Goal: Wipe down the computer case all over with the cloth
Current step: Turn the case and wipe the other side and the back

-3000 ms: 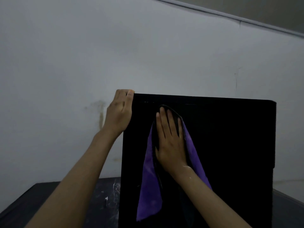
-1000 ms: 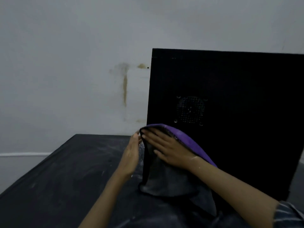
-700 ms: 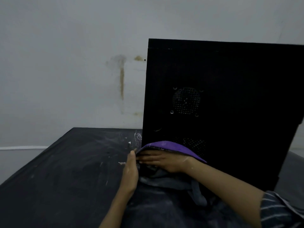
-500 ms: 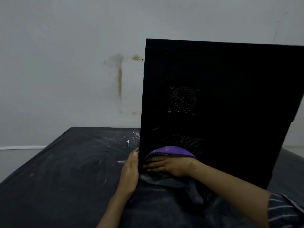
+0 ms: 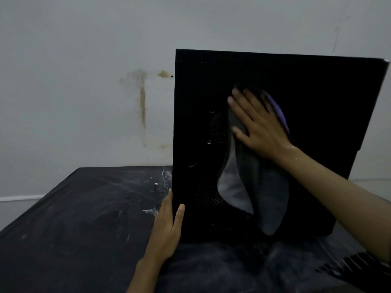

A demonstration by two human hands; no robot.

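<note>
A tall black computer case (image 5: 317, 98) stands upright on a dark table, its side panel with vent holes facing me. My right hand (image 5: 258, 125) presses a purple and grey cloth (image 5: 260, 191) flat against the upper middle of that panel, fingers straight and spread. The cloth hangs down below the palm to near the case's bottom. My left hand (image 5: 167, 227) holds the case's lower left front edge, thumb on the side panel and fingers round the corner.
The dark table (image 5: 74, 225) is scuffed with white marks and extends to the left of the case. A pale wall (image 5: 84, 81) with a brown stain stands close behind. A striped sleeve (image 5: 359, 265) shows at lower right.
My right hand has slid the cloth up from the case's bottom edge to the upper middle of the side panel. The left hand stays at the lower left edge.
</note>
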